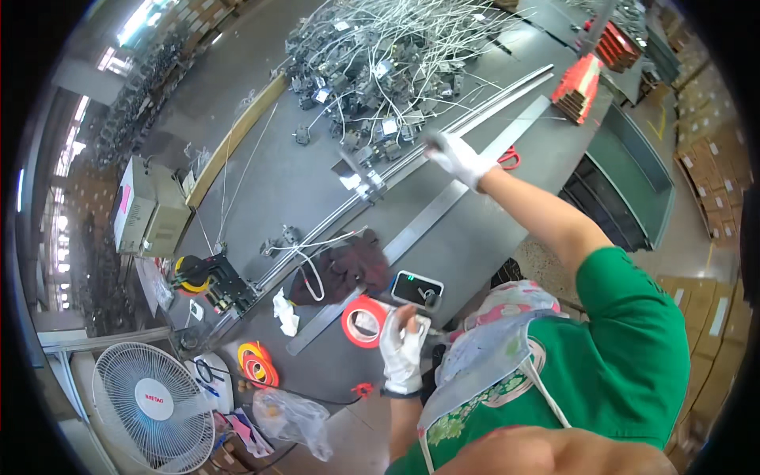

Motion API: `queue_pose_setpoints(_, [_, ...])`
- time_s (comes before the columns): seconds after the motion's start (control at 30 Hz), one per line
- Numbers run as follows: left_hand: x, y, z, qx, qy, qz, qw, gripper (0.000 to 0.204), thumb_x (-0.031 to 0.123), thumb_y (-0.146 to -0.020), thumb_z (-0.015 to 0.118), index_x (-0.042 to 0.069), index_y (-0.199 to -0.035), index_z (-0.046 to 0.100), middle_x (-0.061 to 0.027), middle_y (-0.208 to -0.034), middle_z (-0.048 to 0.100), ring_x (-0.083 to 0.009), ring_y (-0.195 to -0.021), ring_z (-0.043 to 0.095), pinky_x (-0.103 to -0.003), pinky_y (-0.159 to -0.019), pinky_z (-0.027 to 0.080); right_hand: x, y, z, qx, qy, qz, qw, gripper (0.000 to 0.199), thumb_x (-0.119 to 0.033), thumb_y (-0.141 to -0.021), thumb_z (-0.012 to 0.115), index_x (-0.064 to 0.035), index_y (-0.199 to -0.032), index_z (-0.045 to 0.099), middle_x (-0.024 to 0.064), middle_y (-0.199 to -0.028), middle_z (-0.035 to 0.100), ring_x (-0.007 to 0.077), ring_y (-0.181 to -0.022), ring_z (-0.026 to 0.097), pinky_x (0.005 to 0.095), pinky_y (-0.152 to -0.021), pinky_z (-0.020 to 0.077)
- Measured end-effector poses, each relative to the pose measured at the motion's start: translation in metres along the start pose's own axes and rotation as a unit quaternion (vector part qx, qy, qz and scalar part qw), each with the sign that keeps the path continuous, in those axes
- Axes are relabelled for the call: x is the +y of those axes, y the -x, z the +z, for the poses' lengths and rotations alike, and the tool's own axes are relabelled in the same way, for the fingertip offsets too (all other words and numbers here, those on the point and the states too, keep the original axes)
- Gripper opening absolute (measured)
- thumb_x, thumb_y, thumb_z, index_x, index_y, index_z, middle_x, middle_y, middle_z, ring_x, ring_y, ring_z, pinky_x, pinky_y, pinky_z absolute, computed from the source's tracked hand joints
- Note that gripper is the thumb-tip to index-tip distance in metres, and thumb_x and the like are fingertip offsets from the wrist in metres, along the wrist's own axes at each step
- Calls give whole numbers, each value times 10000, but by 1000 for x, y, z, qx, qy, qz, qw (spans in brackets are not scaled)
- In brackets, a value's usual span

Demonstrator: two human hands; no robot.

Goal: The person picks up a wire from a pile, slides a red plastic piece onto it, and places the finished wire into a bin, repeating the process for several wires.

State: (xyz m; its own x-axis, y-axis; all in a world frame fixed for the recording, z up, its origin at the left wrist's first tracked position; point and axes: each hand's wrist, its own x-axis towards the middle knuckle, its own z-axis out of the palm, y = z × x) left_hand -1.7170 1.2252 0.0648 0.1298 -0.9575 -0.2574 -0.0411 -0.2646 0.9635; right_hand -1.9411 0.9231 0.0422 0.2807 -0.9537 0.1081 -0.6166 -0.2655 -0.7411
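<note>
The left hand (402,348) in a white glove is curled at the tabletop (309,170) edge, just beside the red tape roll (364,321); what it holds is hidden. The right hand (457,158), also gloved, reaches far past the tape roll, blurred, over the long metal strip (431,214), near the pile of wired parts (380,63).

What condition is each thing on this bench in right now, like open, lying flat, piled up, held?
Left hand: gloved, resting by the tape roll.
Right hand: gloved, stretched out over the metal rails.
Red tape roll: lying flat.
Metal rails: lying flat along the table.
Wired parts: piled, tangled.
Fan: whether it is running cannot be told.
</note>
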Motion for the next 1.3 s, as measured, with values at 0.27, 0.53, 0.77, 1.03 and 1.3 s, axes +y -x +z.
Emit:
queue_pose_setpoints(0.27, [22,-11,157,188,154,-144,959,255,33,-856,532,-40,-1100,519,-104,-1022,565,-179,-949,542,-293,-874,427,38,-137,40,35,-187,-107,976,333,-267,-855,524,4,-1049,533,61,-682,521,122,-534,478,271,-478,414])
queue_pose_setpoints(0.53, [84,-84,196,220,36,143,964,784,270,-769,654,-21,-1347,211,-168,-1330,342,-278,-1212,360,-372,-998,270,-24,42,-66,-248,-539,181,785,288,-295,-854,534,-56,-1013,551,8,-654,494,108,-585,488,259,-566,432])
queue_pose_setpoints(0.77, [94,-87,228,-53,162,96,981,767,112,-793,587,15,-1383,106,-141,-1356,276,-230,-1204,347,-349,-945,341,-26,83,-132,-260,-468,-12,845,270,-225,-860,505,-15,-1028,534,40,-744,545,126,-712,506,277,-673,439])
queue_pose_setpoints(1.03, [76,-71,257,-214,-119,112,963,455,36,-840,512,13,-1281,406,-123,-903,638,-166,-583,566,-275,-538,437,13,47,-236,206,-797,32,567,368,-290,-894,503,-66,-1171,411,-60,-584,350,48,-472,365,189,-385,311])
queue_pose_setpoints(1.3, [54,-157,333,-236,-474,244,812,412,2,-760,542,61,-1168,531,-170,-866,624,-327,-687,601,-340,-622,478,209,75,-282,500,-571,186,624,422,-385,-916,433,-69,-1196,418,-57,-530,291,51,-404,262,204,-356,223])
